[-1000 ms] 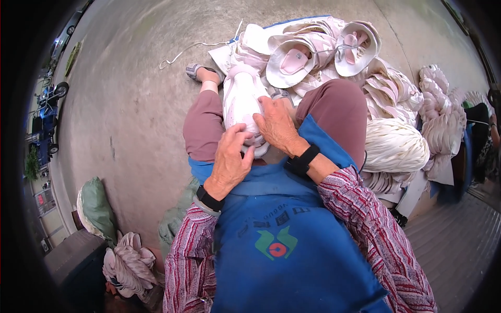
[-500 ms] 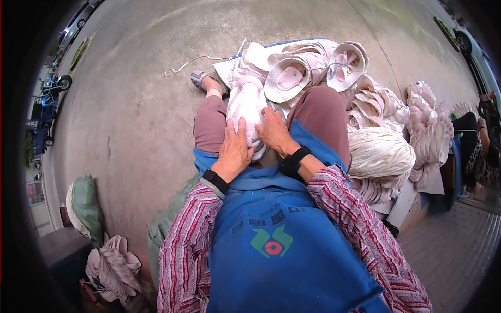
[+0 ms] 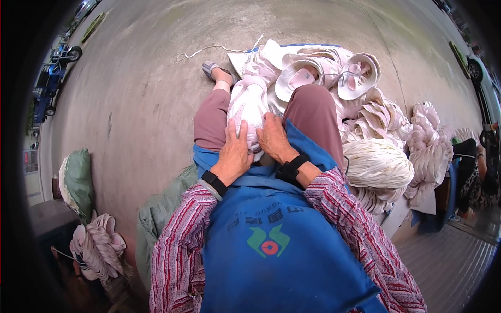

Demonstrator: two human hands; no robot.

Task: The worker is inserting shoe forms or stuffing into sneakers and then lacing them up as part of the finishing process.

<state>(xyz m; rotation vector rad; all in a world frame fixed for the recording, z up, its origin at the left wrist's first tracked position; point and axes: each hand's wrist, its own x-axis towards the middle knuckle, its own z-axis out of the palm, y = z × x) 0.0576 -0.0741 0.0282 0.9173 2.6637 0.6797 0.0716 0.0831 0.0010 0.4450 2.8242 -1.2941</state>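
Between my knees lies a white-and-pink shoe upper (image 3: 247, 107), its toe pointing away from me. My left hand (image 3: 233, 159) holds its left side near the heel end, with the fingers laid along the top and the thumb turned inward. On the opposite side my right hand (image 3: 275, 140) grips the edge, fingers bent; the fingertips are partly hidden. Just beyond, more pale uppers (image 3: 263, 62) are bunched together. To their right, strung white-and-pink uppers (image 3: 360, 75) show their open ends.
Piles of uppers (image 3: 378, 122) and a large cream bundle (image 3: 378, 164) lie right of my knee. A white cord (image 3: 211, 48) trails over the concrete floor (image 3: 151, 104). At left are a green sack (image 3: 77, 182) and another tied bundle (image 3: 99, 245). A blue apron (image 3: 250, 281) covers my lap.
The view has turned slightly, so the far bundles appear further right and lower. Both hands stay on the shoe upper, with only a small shift of the right fingers.
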